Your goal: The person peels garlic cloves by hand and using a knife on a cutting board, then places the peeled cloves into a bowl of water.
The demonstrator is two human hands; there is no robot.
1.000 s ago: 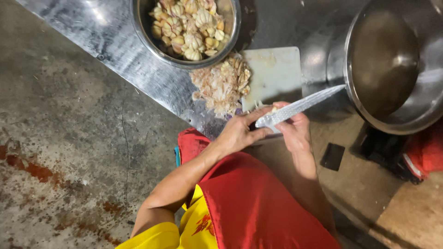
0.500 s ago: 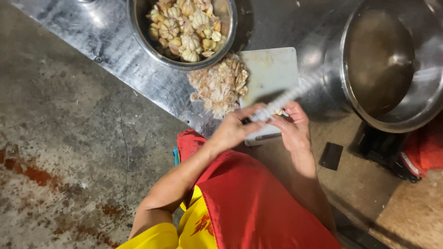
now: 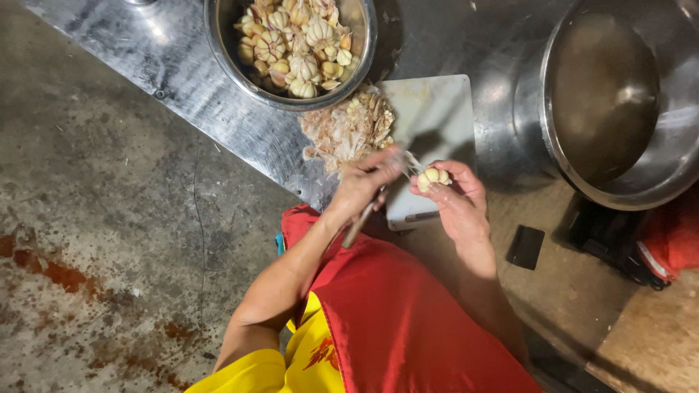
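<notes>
Knife (image 3: 368,211) no longer pointing up and right across the cutting board (image 3: 437,116) as half a second ago; now swung round, handle trailing down toward the red apron (image 3: 408,320), blade a blur near the garlic bulb (image 3: 432,177). Left hand (image 3: 364,182) closed round the knife handle, fingers curled tight. Right hand (image 3: 455,200) pinching the garlic bulb between thumb and fingertips, just above the near edge of the cutting board, bulb now plainly showing where the blade covered it before. Hands close together, almost touching at the bulb.

Heap of papery garlic skins (image 3: 349,127) at the board's left edge, touching the rim of the steel bowl of garlic bulbs (image 3: 298,44). Large empty steel pot (image 3: 626,102) to the right, well apart from the hands. Bare board surface beyond the hands; steel table edge (image 3: 218,124) running diagonally, open concrete floor (image 3: 109,240) to the left.
</notes>
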